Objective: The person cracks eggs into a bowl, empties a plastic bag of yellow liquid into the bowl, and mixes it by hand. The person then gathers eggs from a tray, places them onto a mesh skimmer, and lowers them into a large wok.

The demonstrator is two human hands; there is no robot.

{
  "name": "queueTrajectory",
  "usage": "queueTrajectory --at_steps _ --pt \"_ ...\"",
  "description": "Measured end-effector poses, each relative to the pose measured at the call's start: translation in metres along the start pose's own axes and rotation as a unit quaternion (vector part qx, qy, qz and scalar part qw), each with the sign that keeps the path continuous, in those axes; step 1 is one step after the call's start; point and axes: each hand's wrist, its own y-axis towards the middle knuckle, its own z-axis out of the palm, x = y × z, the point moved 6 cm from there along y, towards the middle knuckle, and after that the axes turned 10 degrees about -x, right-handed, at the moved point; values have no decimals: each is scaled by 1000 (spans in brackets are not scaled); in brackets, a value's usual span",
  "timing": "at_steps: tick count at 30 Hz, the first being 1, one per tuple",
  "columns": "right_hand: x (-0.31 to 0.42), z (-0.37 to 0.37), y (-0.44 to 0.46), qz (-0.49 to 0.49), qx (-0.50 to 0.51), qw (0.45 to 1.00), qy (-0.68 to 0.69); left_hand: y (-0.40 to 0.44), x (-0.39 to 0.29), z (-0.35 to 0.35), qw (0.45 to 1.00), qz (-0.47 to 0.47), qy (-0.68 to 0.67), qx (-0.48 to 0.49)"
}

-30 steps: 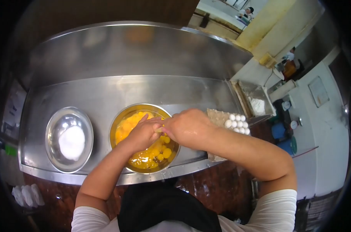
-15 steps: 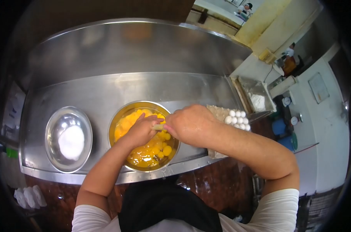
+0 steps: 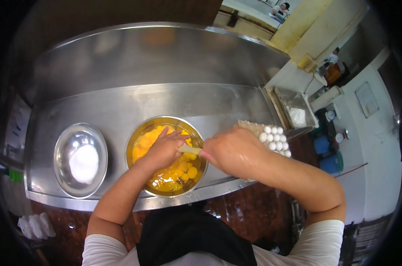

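Observation:
A round metal bowl [image 3: 129, 164] full of cracked eggs [image 3: 172, 175], yolks and clear whites, stands near the counter's front edge. Over it is my left hand [image 3: 166, 148], palm down with fingers spread; the fingers grip nothing that I can see. My right hand [image 3: 232, 148] is closed at the bowl's right rim. Out of its grip a pale yellowish flat piece [image 3: 190, 150], like a scraper, reaches to the thumb side of my left hand and appears to touch it. White eggs [image 3: 274, 138] sit in a carton tray [image 3: 252, 127], partly hidden behind my right hand.
An oval metal bowl [image 3: 60, 146] holding white granular stuff [image 3: 84, 164] stands at the left. Behind the steel counter [image 3: 165, 99] rises a metal backsplash. A bin with white powder [image 3: 294, 116] is at the right. Two people [image 3: 280, 9] [image 3: 333, 57] are in the background.
My right hand has moved right, away from my left hand, so more of the pale flat piece shows. My left hand stays over the bowl with its fingers spread.

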Motion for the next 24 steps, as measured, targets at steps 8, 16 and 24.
queueTrajectory --at_steps 8,16,24 --pt "6 2 -11 2 -39 999 20 -4 -3 -4 999 3 34 -9" --pt "10 10 -20 9 -49 998 41 -11 0 0 996 30 81 -11" --pt "11 21 -29 49 -60 994 77 -9 -1 4 994 26 103 -13"
